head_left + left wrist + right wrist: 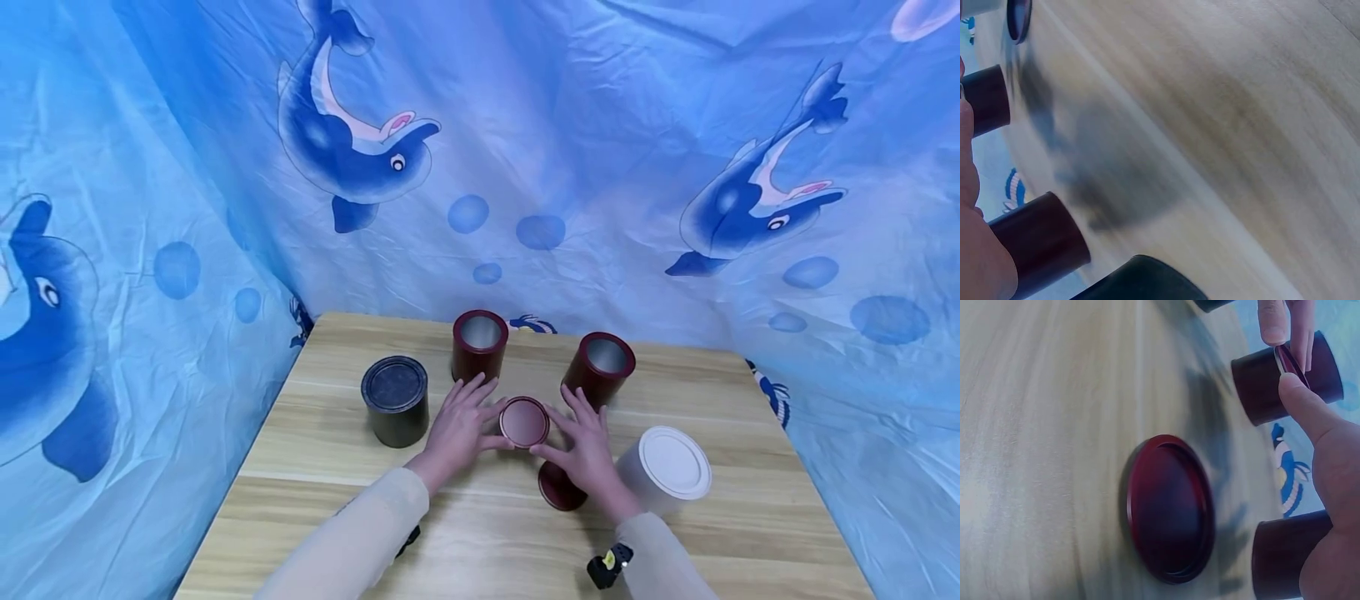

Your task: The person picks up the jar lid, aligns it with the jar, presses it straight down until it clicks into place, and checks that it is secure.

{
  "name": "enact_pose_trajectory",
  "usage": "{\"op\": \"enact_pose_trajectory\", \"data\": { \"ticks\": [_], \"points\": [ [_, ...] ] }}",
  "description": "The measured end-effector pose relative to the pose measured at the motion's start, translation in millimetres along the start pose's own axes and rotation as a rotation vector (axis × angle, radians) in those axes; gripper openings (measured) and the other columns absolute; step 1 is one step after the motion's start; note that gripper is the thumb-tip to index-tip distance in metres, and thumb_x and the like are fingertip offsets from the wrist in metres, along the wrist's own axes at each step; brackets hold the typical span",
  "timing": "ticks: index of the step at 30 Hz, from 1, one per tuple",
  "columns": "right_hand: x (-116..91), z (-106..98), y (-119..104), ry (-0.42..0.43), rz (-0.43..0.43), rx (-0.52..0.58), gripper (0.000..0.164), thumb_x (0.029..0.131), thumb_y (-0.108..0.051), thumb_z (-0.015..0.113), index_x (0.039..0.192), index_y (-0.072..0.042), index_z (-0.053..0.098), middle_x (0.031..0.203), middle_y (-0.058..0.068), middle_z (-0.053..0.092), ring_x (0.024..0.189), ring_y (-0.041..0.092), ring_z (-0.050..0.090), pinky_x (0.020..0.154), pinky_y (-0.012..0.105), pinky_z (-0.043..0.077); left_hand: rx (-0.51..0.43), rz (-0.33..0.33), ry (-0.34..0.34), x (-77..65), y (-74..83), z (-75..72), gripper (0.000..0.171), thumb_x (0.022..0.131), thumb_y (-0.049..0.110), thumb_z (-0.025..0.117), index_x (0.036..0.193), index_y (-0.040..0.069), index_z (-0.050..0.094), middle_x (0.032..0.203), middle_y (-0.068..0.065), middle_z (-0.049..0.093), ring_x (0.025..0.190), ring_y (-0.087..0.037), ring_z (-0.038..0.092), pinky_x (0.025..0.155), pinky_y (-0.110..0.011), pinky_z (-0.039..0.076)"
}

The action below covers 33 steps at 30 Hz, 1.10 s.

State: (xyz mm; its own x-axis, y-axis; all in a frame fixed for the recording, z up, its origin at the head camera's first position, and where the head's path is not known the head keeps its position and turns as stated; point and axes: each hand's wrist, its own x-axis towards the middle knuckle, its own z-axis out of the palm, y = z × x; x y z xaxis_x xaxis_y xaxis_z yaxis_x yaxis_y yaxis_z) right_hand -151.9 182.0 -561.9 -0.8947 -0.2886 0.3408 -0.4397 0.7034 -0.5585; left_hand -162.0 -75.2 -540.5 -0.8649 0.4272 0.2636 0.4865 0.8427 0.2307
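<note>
A round dark red lid [525,422] is held up between both hands, its flat face toward the head camera. My left hand [463,423] pinches its left rim with thumb and fingertips. On the opposite rim my right hand [583,446] does the same; the right wrist view shows the lid [1291,365] edge-on at the thumb. A second dark red lid [1171,509] lies on the table beneath the right wrist. Just beyond the hands stand two uncovered dark red canisters, the left one [480,358] and the right one [592,375], with silvery insides.
A black canister [396,404] with its lid on stands left of the left hand. To the right, close by the right forearm, is a lidded white canister [667,471]. The wooden table [300,500] backs onto a blue dolphin-print curtain [600,208].
</note>
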Motion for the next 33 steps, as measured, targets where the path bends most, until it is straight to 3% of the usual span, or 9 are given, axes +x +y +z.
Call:
{"op": "enact_pose_trajectory", "data": {
  "ticks": [12, 27, 33],
  "points": [
    [8, -18, -14, 0.047, -0.052, -0.006, 0.069, 0.076, -0.025, 0.097, 0.138, -0.007, 0.073, 0.163, 0.026, 0.046, 0.155, 0.054, 0.029, 0.115, 0.088, 0.006, -0.026, 0.057, 0.055, 8.3, 3.8, -27.3, 0.073, 0.081, 0.062, 0.082, 0.138, 0.018, 0.075, 0.161, -0.012, 0.053, 0.156, -0.034, 0.040, 0.126, -0.059, 0.032],
    [27, -34, -32, 0.026, -0.048, -0.004, 0.070, 0.078, -0.031, 0.097, 0.140, -0.009, 0.072, 0.165, 0.023, 0.045, 0.157, 0.050, 0.028, 0.117, 0.086, -0.001, -0.008, 0.046, -0.013, 21.3, 1.9, -73.0, 0.075, 0.083, 0.064, 0.081, 0.141, 0.017, 0.072, 0.165, -0.012, 0.048, 0.158, -0.035, 0.035, 0.128, -0.061, 0.025],
    [39, -37, -40, -0.025, -0.014, 0.025, 0.069, 0.081, -0.033, 0.095, 0.143, -0.013, 0.071, 0.167, 0.019, 0.043, 0.160, 0.046, 0.024, 0.119, 0.084, -0.004, -0.012, 0.017, -0.055, 26.0, -4.3, -86.4, 0.076, 0.083, 0.065, 0.081, 0.143, 0.019, 0.071, 0.167, -0.013, 0.045, 0.160, -0.035, 0.031, 0.129, -0.062, 0.023]
  ]
}}
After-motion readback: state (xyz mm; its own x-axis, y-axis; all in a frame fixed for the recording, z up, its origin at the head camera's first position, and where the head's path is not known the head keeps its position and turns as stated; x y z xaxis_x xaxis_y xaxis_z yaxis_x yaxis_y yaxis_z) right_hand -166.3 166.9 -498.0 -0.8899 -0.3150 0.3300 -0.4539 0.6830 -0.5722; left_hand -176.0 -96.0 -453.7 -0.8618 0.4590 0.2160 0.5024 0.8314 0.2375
